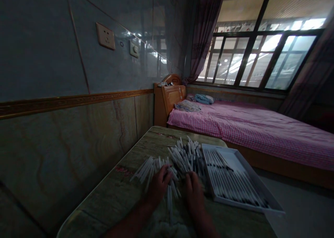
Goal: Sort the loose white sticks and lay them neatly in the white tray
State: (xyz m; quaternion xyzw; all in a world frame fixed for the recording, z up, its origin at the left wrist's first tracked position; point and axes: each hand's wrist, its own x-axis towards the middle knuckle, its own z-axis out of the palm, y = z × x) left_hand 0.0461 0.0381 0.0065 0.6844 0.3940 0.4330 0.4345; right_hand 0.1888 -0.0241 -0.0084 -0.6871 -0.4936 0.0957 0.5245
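Note:
Many thin white pens with dark ends lie on the table in two heaps, a looser left heap and a taller right heap. My left hand is among the left heap, fingers curled and pinched together over the pens. At the near end of the right heap is my right hand, its fingers bent and closed. What either hand grips is too dark and blurred to make out. Several pens point toward me between the hands. Just right of them, a shallow white tray holds pens in rows.
The stone-patterned table stands against a tiled wall. Behind it is a bed with a pink checked cover and a wooden headboard. The tray's right side reaches the table's right edge.

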